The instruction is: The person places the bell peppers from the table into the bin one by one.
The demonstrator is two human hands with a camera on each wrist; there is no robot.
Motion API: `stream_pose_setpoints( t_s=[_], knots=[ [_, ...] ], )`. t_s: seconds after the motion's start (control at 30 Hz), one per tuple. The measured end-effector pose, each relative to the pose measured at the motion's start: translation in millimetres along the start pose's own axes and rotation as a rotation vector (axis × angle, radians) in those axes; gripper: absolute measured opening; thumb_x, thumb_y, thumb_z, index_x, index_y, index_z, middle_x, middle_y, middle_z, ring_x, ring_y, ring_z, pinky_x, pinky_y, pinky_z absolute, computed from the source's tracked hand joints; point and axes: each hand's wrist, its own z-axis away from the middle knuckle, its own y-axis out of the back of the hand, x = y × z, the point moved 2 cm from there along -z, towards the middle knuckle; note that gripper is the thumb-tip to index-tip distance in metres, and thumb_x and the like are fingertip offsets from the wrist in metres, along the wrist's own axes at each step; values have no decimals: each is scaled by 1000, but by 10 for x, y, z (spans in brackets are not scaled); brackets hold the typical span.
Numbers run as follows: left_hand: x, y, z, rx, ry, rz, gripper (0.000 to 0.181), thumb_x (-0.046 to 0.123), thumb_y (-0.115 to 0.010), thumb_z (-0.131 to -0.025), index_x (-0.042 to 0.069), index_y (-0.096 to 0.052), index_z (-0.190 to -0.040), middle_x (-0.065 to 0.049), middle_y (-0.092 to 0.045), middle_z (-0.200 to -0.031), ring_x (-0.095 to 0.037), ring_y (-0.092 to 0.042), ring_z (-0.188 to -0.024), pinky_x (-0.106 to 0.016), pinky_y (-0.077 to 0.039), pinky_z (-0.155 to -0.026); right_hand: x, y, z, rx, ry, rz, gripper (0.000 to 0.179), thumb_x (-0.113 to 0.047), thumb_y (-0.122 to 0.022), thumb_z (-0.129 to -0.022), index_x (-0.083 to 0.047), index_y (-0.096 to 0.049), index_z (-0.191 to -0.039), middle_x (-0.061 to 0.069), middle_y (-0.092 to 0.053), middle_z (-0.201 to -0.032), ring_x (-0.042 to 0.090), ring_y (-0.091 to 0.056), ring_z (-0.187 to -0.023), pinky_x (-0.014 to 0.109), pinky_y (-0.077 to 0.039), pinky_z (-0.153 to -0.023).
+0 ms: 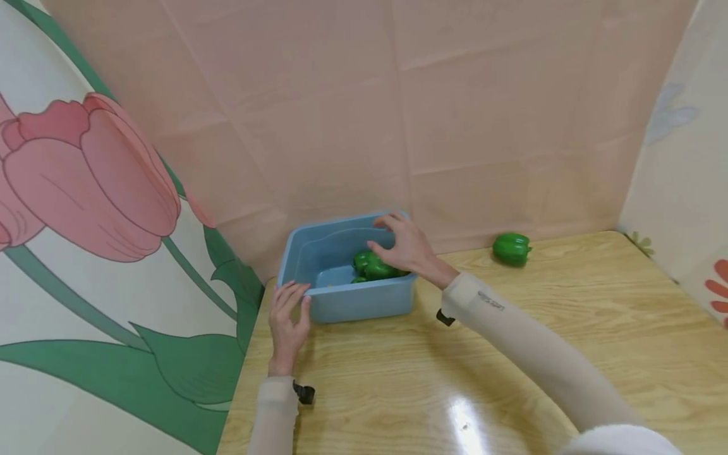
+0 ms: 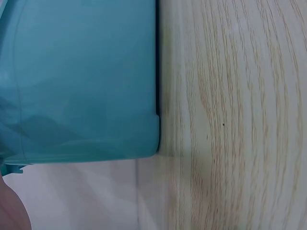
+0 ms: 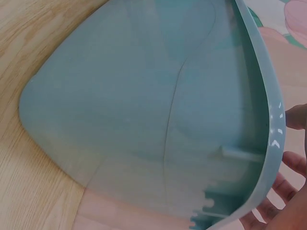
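Observation:
A blue plastic bin [image 1: 364,303] stands on the table against the back cloth. Several green bell peppers [image 1: 380,268] lie together at its right side, partly hidden by the front rim and the right hand. My left hand [image 1: 289,322] holds the front left corner, fingers over the rim and thumb by the front wall. Above the peppers, my right hand [image 1: 405,245] reaches over the right rim, thumb and fingers spread apart with nothing between them. The right wrist view shows its fingers [image 3: 285,187] beyond the bin's rim [image 3: 274,129].
Another green bell pepper [image 1: 511,249] lies on the wooden table [image 1: 512,328] to the right of the bin, near the back edge. A pink cloth [image 1: 341,114] hangs behind. A wall with painted tulips [image 1: 114,183] borders the left side.

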Motion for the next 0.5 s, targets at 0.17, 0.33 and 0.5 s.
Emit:
stream_pose_setpoints(
  t_s=[0.17, 0.33, 0.5],
  knots=[
    [0, 6, 3, 5, 7, -7, 29, 1, -74, -96, 12, -81, -121, -12, -78, -117, -37, -64, -127, -75, -28, -120, 51, 77, 39, -4, -5, 1, 45, -41, -74, -98, -15, -69, -134, 8, -66, -131, 31, -66, -114, 53, -58, -91],
    [1, 5, 3, 5, 11, -6, 29, 0, -74, -96, 13, -81, -122, -12, -78, -118, -37, -63, -127, -76, -28, -120, 131, 165, 72, 14, -42, 6, 44, -39, -76, -97, -14, -69, -132, 9, -66, -131, 34, -66, -115, 53, -57, -92],
    [10, -2, 10, 6, 13, -2, 28, 0, -74, -96, 12, -81, -121, -12, -78, -117, -38, -63, -127, -76, -28, -120, 231, 213, 94, 33, -43, 35, 42, -38, -76, -96, -12, -70, -129, 9, -66, -132, 33, -67, -112, 50, -58, -88]
  ],
)
